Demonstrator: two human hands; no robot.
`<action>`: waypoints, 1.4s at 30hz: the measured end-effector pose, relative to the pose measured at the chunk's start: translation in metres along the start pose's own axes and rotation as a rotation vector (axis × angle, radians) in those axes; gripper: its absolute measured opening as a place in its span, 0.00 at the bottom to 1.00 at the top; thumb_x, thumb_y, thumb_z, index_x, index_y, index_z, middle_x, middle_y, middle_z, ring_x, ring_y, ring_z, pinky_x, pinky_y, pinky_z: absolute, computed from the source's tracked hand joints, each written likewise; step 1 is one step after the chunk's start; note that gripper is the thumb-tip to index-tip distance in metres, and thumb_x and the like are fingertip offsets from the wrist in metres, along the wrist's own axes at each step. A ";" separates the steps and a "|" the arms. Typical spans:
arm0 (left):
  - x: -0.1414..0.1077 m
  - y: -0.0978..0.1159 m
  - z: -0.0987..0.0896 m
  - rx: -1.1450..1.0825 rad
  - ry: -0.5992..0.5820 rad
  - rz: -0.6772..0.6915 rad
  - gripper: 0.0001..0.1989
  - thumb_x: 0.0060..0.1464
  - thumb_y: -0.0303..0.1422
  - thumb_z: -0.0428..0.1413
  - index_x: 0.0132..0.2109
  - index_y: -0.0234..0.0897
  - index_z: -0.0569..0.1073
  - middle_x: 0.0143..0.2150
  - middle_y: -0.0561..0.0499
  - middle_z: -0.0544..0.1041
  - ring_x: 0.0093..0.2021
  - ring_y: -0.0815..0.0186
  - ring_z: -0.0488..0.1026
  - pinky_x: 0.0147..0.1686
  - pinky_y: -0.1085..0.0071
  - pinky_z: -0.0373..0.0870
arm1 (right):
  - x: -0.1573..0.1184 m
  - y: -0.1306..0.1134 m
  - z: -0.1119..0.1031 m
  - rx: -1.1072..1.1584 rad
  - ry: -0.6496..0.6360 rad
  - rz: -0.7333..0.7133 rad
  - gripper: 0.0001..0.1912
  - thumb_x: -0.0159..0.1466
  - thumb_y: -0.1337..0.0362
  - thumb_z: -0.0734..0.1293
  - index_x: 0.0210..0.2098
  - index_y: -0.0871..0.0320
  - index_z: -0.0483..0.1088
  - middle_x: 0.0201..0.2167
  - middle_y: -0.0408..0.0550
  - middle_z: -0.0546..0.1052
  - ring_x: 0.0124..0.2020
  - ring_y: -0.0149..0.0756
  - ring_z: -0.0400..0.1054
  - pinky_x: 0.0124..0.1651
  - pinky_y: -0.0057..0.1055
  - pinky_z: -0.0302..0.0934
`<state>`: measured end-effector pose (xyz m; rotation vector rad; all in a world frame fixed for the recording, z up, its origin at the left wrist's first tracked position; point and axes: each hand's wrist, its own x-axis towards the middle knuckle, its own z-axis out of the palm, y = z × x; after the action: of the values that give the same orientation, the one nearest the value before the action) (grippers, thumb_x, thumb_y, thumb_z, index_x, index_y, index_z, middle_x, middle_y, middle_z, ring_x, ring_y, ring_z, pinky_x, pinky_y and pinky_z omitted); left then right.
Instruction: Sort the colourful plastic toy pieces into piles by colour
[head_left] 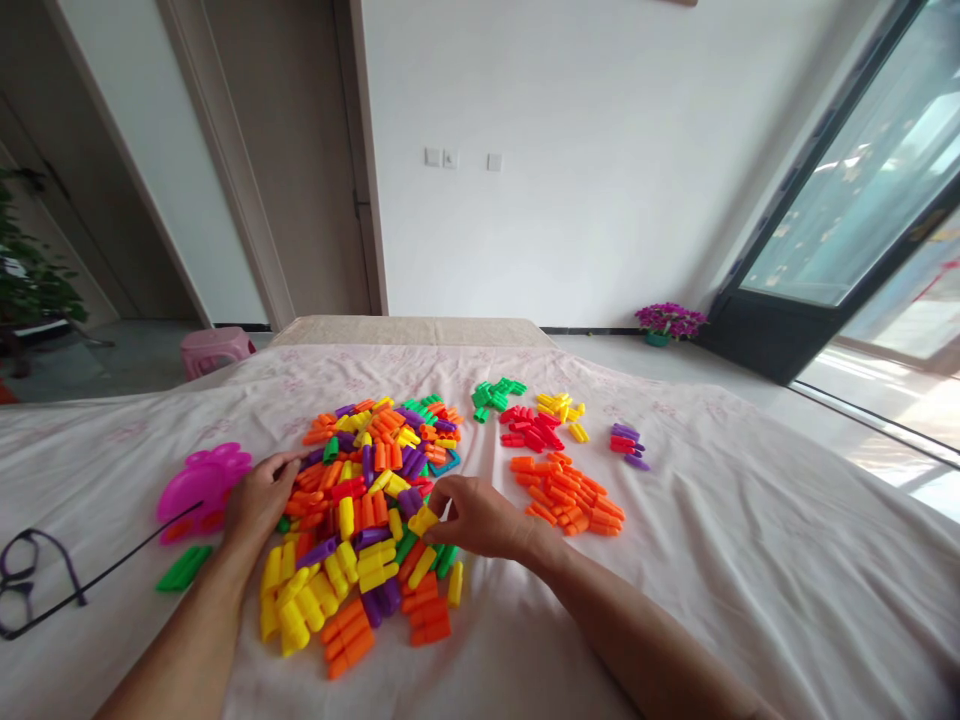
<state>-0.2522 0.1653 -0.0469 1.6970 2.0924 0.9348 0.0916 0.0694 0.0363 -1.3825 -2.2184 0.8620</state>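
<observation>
A large mixed pile of plastic building blocks (367, 490) in orange, yellow, purple, green and red lies on the cloth. At the pile's right side my right hand (480, 515) pinches a yellow block (422, 521) between thumb and fingers. Against the left edge of the pile rests my left hand (262, 497), its fingers stretched towards the blocks with nothing visibly held. To the right are separate groups: green blocks (495, 396), red blocks (532, 430), yellow blocks (560, 407), orange blocks (570, 495), and a small purple and red cluster (627, 444).
A pink tray (187, 490), green blocks (184, 568) and black-framed eyeglasses (56, 585) lie at the left. A wrinkled pale cloth (750, 560) covers the surface. Beyond it are a pink stool (217, 350) and a purple potted plant (667, 320).
</observation>
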 end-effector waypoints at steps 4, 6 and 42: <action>-0.001 0.003 -0.002 0.009 -0.009 -0.013 0.19 0.57 0.45 0.47 0.49 0.47 0.77 0.45 0.52 0.80 0.44 0.60 0.76 0.36 0.72 0.66 | 0.003 0.010 -0.019 0.229 -0.034 0.060 0.10 0.57 0.62 0.70 0.36 0.58 0.68 0.28 0.39 0.73 0.25 0.26 0.68 0.25 0.21 0.58; -0.001 0.004 -0.002 0.021 -0.006 -0.018 0.19 0.57 0.45 0.47 0.49 0.47 0.77 0.45 0.52 0.80 0.44 0.60 0.75 0.36 0.71 0.66 | 0.003 0.017 -0.036 0.256 -0.019 0.059 0.09 0.59 0.61 0.68 0.38 0.58 0.69 0.29 0.41 0.74 0.26 0.27 0.70 0.26 0.21 0.60; 0.000 0.005 -0.003 0.059 -0.002 -0.030 0.21 0.56 0.45 0.49 0.50 0.46 0.78 0.45 0.50 0.81 0.43 0.57 0.76 0.35 0.70 0.67 | -0.030 0.163 -0.155 -0.182 0.871 0.516 0.22 0.58 0.62 0.62 0.51 0.59 0.73 0.43 0.52 0.79 0.43 0.40 0.72 0.45 0.32 0.63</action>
<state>-0.2505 0.1647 -0.0413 1.6897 2.1582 0.8702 0.3068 0.1410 0.0399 -1.9645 -1.3113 0.1051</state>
